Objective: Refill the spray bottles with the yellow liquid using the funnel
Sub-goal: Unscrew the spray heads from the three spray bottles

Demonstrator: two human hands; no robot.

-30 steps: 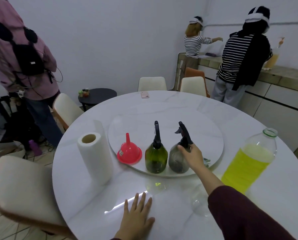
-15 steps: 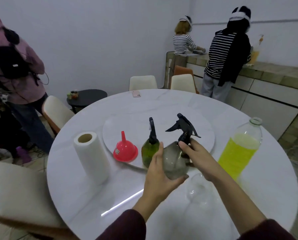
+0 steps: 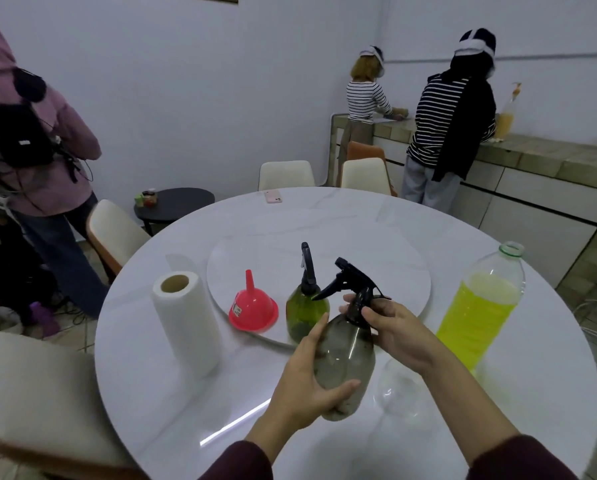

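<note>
Both hands lift a grey spray bottle (image 3: 345, 355) above the table (image 3: 411, 216).

The left hand (image 3: 310, 379) cups its body, fingers curled beneath; the right hand (image 3: 392, 327) grips the black neck. Beyond stand a green spray bottle (image 3: 305, 311), red funnel (image 3: 253, 308) and the open bottle of yellow liquid (image 3: 480, 313).

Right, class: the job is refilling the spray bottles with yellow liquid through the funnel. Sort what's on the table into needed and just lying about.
Needed:
grey spray bottle, gripped by left hand and right hand
green spray bottle
red funnel
bottle of yellow liquid

Lying about:
paper towel roll
pink phone
</note>
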